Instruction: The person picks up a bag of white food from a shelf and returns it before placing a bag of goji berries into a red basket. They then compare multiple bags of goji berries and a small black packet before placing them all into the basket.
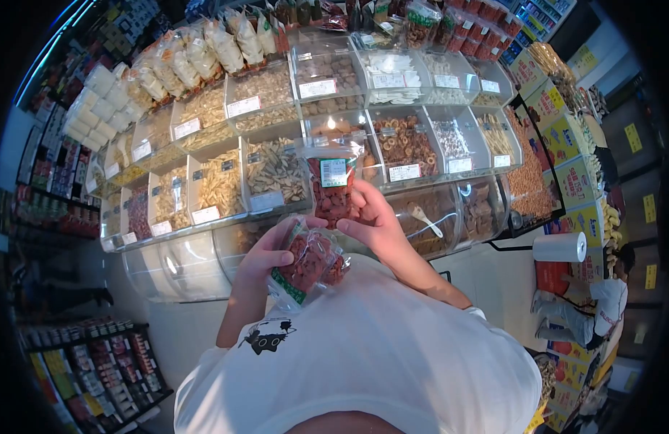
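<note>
My right hand (378,223) grips the lower right side of a clear bag of dark red dried food (330,199). That bag stands upright in front of the bins, its pale printed label facing me. Closer to my chest, my left hand (268,253) is closed on a second clear bag of red dried pieces (305,259), its thumb across the front. This one hangs tilted, with a green printed band at its lower end. The left fingertips reach up to the bottom of the labelled bag.
Tiered clear bins (276,170) of dried goods with price tags curve ahead of me. Packed bags (226,43) line the top. A white scoop (425,220) lies in a lower bin. At right are a plastic bag roll (559,247) and a person (606,304); a shelf rack (95,372) stands lower left.
</note>
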`<state>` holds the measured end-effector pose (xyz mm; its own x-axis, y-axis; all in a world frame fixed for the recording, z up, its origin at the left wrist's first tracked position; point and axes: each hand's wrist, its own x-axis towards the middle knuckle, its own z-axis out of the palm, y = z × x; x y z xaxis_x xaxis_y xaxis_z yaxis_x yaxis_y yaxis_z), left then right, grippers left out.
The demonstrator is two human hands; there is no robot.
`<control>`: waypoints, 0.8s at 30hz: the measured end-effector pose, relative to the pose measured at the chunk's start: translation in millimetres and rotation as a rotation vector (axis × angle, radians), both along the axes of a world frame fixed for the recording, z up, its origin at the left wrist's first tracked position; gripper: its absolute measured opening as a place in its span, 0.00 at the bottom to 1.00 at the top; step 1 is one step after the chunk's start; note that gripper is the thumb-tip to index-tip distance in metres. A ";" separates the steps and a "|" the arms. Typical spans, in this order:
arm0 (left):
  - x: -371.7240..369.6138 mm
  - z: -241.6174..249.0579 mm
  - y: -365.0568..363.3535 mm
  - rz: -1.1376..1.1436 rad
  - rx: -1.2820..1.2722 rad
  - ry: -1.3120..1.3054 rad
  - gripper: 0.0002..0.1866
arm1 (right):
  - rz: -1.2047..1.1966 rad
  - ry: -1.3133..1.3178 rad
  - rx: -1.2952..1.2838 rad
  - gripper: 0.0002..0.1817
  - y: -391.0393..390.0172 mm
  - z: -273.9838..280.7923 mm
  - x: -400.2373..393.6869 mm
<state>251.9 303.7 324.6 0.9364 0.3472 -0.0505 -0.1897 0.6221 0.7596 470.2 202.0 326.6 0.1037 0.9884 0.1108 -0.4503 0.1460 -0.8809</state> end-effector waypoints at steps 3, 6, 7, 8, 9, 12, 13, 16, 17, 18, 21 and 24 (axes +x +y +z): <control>2.3 4.4 -3.3 0.063 -0.017 0.071 0.46 | -0.003 0.004 -0.007 0.39 1.7 -1.5 -0.2; 1.3 3.0 0.6 0.063 -0.029 0.080 0.46 | 0.000 -0.028 0.013 0.39 4.9 -6.1 0.1; 0.6 2.7 1.2 0.065 -0.028 0.078 0.46 | -0.007 -0.029 0.019 0.39 5.6 -6.5 -0.9; 0.2 2.8 1.8 0.060 -0.044 0.072 0.45 | -0.014 -0.029 0.025 0.39 6.5 -6.5 -1.8; 0.0 3.1 2.5 0.055 -0.059 0.067 0.45 | -0.013 -0.029 0.026 0.39 7.4 -6.3 -2.0; -0.5 3.7 3.3 0.067 -0.060 0.065 0.45 | -0.013 -0.033 0.016 0.40 9.2 -5.5 -1.2; -0.7 2.0 6.0 0.065 -0.059 0.065 0.45 | -0.011 -0.032 0.017 0.39 9.9 -5.0 -1.4; -0.9 -4.8 11.7 0.021 -0.040 0.037 0.45 | -0.010 -0.041 0.017 0.39 10.7 -5.1 -0.8; -0.5 -5.1 12.3 0.013 -0.048 0.027 0.44 | -0.010 -0.052 0.016 0.39 11.1 -5.1 -0.8; -0.4 -5.5 12.7 0.005 -0.056 0.017 0.44 | -0.012 -0.052 0.017 0.39 11.3 -4.9 -1.1; -1.8 -7.4 14.9 -0.030 -0.105 -0.032 0.44 | -0.010 -0.037 0.026 0.39 12.2 -3.7 -1.8; -2.2 -4.8 15.5 -0.031 -0.101 -0.025 0.44 | -0.010 -0.033 0.015 0.38 12.3 -0.8 -2.4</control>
<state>249.7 319.2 319.8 0.9479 0.3127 -0.0603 -0.1876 0.7012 0.6878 467.8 214.3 325.8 0.1097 0.9855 0.1294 -0.4196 0.1639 -0.8928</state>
